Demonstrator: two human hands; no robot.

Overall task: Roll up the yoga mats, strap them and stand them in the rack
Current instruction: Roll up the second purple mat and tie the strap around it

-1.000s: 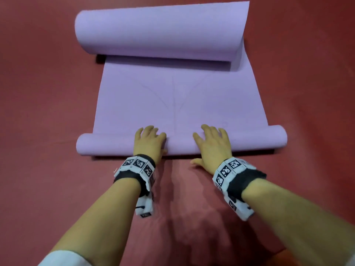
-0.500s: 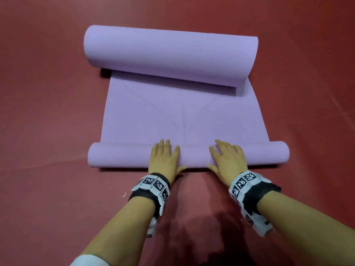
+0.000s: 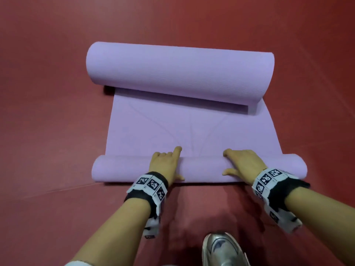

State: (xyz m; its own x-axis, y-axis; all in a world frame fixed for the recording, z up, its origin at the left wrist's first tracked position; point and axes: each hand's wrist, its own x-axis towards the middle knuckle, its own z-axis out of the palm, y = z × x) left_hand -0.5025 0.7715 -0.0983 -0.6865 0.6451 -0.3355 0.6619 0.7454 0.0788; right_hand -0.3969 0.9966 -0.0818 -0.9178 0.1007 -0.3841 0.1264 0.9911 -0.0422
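Note:
A lilac yoga mat [image 3: 188, 131] lies on the red floor. Its far end is curled into a thick roll [image 3: 178, 72]; its near end is wound into a thinner roll [image 3: 199, 167] lying crosswise in front of me. My left hand [image 3: 165, 164] lies over the near roll left of centre, fingers bent over its far side. My right hand [image 3: 244, 163] lies over the roll right of centre, fingers curved over the top and thumb on the near face. A flat stretch of mat separates the two rolls.
Red floor [image 3: 48, 131] surrounds the mat on all sides. A silver shoe [image 3: 222, 250] shows at the bottom edge, just behind my hands. No rack or strap is in view.
The near roll has grown thicker and moved toward the far roll, shortening the flat stretch. Both hands have curled further over the roll. The shoe has come into view.

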